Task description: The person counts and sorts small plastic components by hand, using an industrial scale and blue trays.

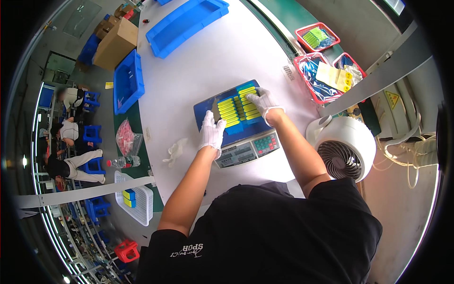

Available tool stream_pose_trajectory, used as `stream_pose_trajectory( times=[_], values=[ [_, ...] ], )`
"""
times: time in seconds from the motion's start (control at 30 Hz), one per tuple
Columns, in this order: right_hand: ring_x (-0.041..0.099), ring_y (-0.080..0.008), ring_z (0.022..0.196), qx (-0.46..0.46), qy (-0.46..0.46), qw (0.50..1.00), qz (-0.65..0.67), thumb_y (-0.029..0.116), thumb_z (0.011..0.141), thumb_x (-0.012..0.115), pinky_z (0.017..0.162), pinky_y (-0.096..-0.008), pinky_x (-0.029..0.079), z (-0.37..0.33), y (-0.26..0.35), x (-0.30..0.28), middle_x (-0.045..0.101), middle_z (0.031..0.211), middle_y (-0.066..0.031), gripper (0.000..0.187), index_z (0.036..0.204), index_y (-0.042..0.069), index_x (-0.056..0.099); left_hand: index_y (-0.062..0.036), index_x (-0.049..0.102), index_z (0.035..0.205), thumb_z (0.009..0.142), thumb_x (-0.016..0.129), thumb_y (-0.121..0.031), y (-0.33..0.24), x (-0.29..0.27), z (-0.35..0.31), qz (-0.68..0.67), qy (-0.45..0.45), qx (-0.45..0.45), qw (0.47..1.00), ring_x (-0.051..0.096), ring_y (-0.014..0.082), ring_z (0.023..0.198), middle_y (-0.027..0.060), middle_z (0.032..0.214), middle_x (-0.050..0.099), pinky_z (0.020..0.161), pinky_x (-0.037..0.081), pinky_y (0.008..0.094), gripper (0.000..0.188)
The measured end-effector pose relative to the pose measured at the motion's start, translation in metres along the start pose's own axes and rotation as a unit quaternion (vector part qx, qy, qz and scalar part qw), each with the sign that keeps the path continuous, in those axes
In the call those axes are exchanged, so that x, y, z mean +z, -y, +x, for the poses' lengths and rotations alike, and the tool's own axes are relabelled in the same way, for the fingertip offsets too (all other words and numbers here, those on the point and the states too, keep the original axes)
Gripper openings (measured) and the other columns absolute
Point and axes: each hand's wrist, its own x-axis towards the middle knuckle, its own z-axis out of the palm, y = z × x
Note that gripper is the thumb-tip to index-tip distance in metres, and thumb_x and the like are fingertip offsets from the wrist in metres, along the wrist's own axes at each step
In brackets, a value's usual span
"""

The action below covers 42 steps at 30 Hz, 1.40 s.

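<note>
White worktable [208,61] fills most of the view, with a green strip running along its edges and a busy shop floor off to the left where other people sit on blue stools. Middle of the table there's a weighing scale [248,149] with a keypad and display facing the person, and on its platform sits a blue tray [205,113] packed with rows of small yellow-green pieces [239,106].

Both hands wear white gloves. The left hand [211,133] lies flat on the near left part of the tray, fingers stretched out and loose, not gripping anything. The right hand [264,100] is over the far right end of the rows, fingertips pressed down on the yellow-green pieces — can't tell if it's actually pinching one or just touching.

Other stuff: a spare crumpled white glove [176,150] lying left of the scale, a white desk fan [344,147] just right of it, red baskets [318,37] further back right, and empty-looking blue bins [187,23] at the far end.
</note>
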Motion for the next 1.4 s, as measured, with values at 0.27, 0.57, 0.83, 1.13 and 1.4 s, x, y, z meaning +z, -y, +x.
stream_pose_trajectory(
  times=[0.27, 0.57, 0.83, 1.13, 1.4],
  values=[
    [0.059, -0.0358, 0.1, -0.028, -0.11, 0.978, -0.174, 0.033, 0.084, 0.062, 0.085, -0.0407, 0.047, 0.001, -0.015, 0.034, 0.061, 0.107, -0.0238, 0.042, 0.11, 0.001, 0.061, -0.005, 0.018, 0.145, 0.089, 0.058, -0.022, 0.023, 0.014, 0.014, 0.086, 0.014, -0.022, 0.996, 0.038, 0.0284, 0.13, 0.0208, 0.143, 0.034, 0.106, 0.031, 0.0333, 0.071],
    [0.062, -0.0339, 0.089, -0.03, -0.157, 0.892, -0.423, 0.036, 0.085, 0.059, 0.077, -0.0392, 0.051, -0.013, -0.003, 0.046, 0.063, 0.094, -0.0228, 0.041, 0.098, -0.003, 0.059, 0.0022, 0.017, 0.144, 0.089, 0.057, -0.019, -0.02, 0.023, -0.01, 0.083, 0.043, -0.072, 0.993, 0.025, 0.0261, 0.137, 0.0196, 0.148, 0.025, 0.11, 0.021, 0.0313, 0.071],
    [0.062, -0.038, 0.091, -0.059, -0.145, 0.895, -0.418, 0.039, 0.087, 0.055, 0.078, -0.0418, 0.05, -0.029, 0.019, 0.031, 0.063, 0.097, -0.0262, 0.056, 0.12, -0.006, 0.05, 0.0026, 0.012, 0.144, 0.088, 0.057, -0.01, -0.002, -0.001, -0.004, -0.108, 0.054, -0.029, 0.992, 0.019, 0.0275, 0.14, 0.0213, 0.15, 0.017, 0.112, 0.018, 0.0335, 0.073],
    [0.059, -0.0343, 0.102, -0.213, -0.215, 0.896, -0.324, 0.035, 0.085, 0.064, 0.087, -0.037, 0.047, -0.067, -0.001, -0.008, 0.061, 0.11, -0.0215, 0.053, 0.122, -0.002, 0.052, -0.0029, 0.047, 0.125, 0.087, 0.062, -0.01, 0.01, -0.059, -0.024, -0.168, -0.072, 0.019, 0.983, 0.046, 0.0193, 0.121, 0.0117, 0.129, 0.05, 0.105, 0.031, 0.0317, 0.042],
    [0.06, -0.0373, 0.098, -0.235, -0.206, 0.886, -0.341, 0.026, 0.08, 0.067, 0.087, -0.039, 0.047, -0.074, -0.008, 0.009, 0.061, 0.104, -0.0252, 0.049, 0.116, -0.005, 0.055, -0.0018, 0.055, 0.115, 0.086, 0.063, -0.013, 0.025, -0.065, -0.044, -0.147, -0.098, 0.036, 0.984, 0.056, 0.018, 0.106, 0.0089, 0.115, 0.058, 0.094, 0.046, 0.0297, 0.032]
  ],
)
